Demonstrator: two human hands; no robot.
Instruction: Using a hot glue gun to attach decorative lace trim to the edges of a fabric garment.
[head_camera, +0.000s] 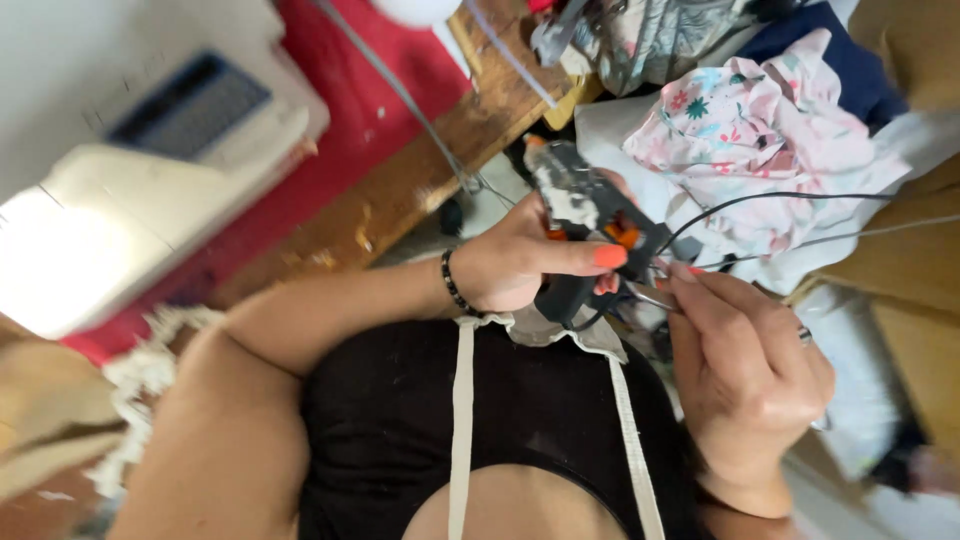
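The left hand (510, 265) has its grip wrapped around the handle of a black glue gun (590, 225), index finger stretched along the side near the orange trigger, the nail painted orange too. The gun's long axis runs up and away from the chest, its smeared nozzle end pointing toward the far wooden desk (420, 185) and its back end facing the right hand (745, 380). That right hand sits just beside the rear of the gun, fingers pressed together in a pinch on something thin there; whether it is the black cord (780, 197) or a glue stick I cannot tell. The cord trails off to the right over a heap of flowered cloth (760, 130). So the left hand carries the gun and the right one works at its back end, touching or nearly so. A white sewing machine (150, 170) stands well off to the left on a red mat (330, 110).
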